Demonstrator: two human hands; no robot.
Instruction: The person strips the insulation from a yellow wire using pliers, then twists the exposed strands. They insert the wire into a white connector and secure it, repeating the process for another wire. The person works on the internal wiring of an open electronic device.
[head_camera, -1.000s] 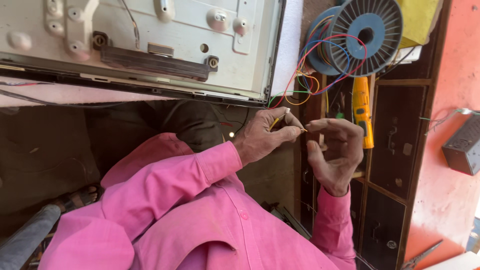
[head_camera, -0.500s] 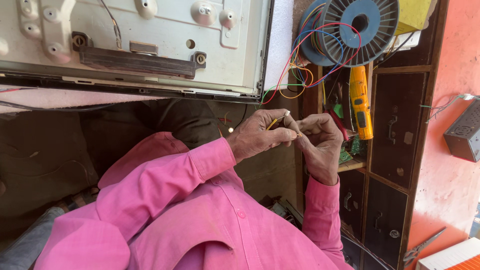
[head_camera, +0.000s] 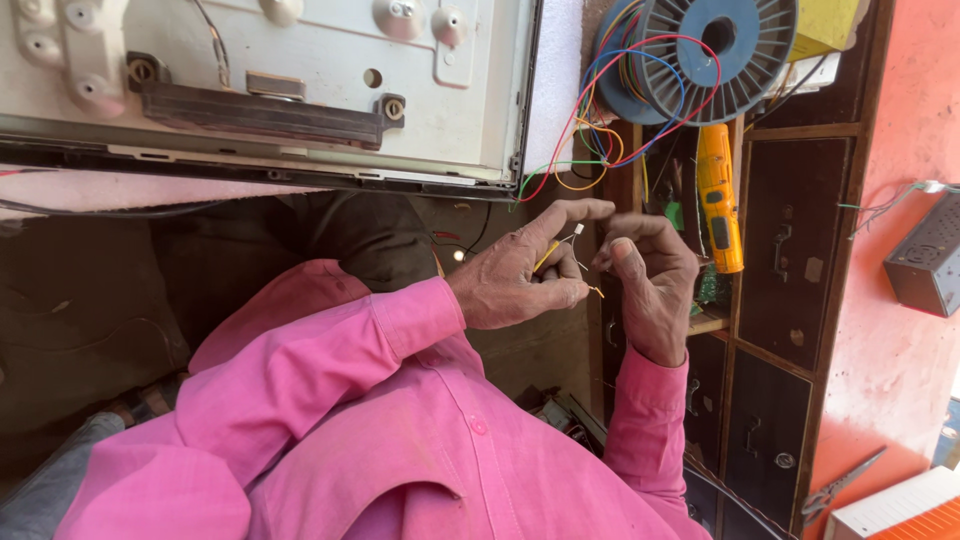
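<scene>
Only the head view here, and it's rolled sideways. My left hand (head_camera: 515, 285) has its fingers curled shut around a thin yellow wire (head_camera: 548, 254); the bare end pokes out past the index fingertip, aimed toward the right hand (head_camera: 650, 280). The wire's long axis runs diagonally from the left palm to that tip. The right hand's fingers are bent in close; thumb and forefinger look pinched near a short yellow bit just beside the left thumb, though I can't tell if they really grip it. An orange tool (head_camera: 718, 200) and a blue wire spool (head_camera: 715, 50) sit beyond the fingertips.
</scene>
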